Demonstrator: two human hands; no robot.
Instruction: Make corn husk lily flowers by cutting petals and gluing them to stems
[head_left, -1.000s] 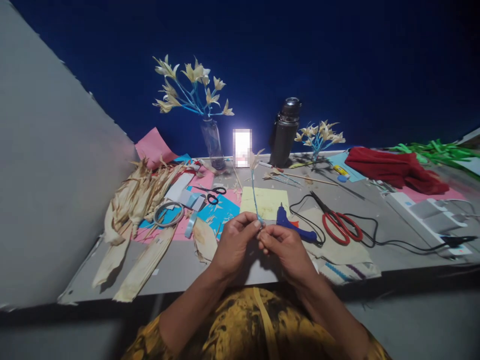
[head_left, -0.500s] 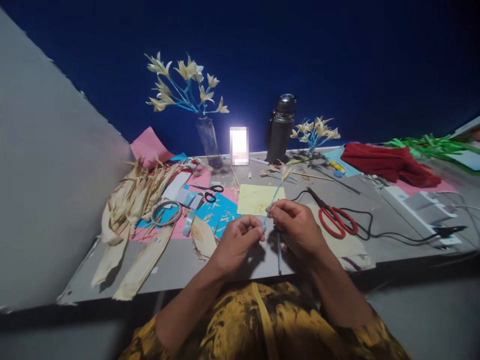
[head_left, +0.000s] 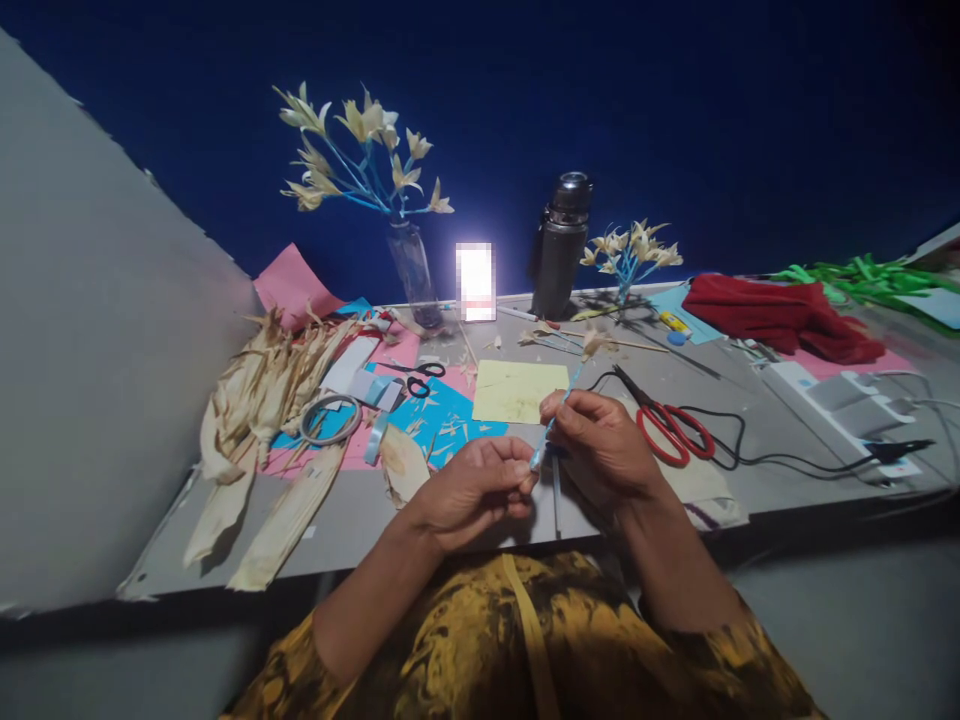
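Observation:
Between both hands I hold a handmade flower (head_left: 595, 345) with pale, dry-husk petals and a thin stem wrapped in light blue tape (head_left: 535, 460). My right hand (head_left: 596, 430) pinches the stem partway up, with the bloom tilting to the upper right. Lower down, my left hand (head_left: 480, 490) is closed on the taped bottom end of the stem. A yellow paper (head_left: 517, 390) lies just beyond my hands. Red-handled scissors (head_left: 675, 432) rest to the right of my right hand, and a thin rod (head_left: 556, 500) lies below it.
Dry corn husks (head_left: 255, 400) pile up at left beside a tape roll (head_left: 330, 420) and black scissors (head_left: 420, 375). At the back stand a vase of flowers (head_left: 414, 275), a glowing screen (head_left: 475, 282) and a flask (head_left: 562, 250). A power strip (head_left: 825, 420) and red cloth (head_left: 780, 318) lie right.
The flower leans further right, its bloom shifted right and slightly up. My left hand has moved a little rightward on the stem's lower end. The view has shifted slightly.

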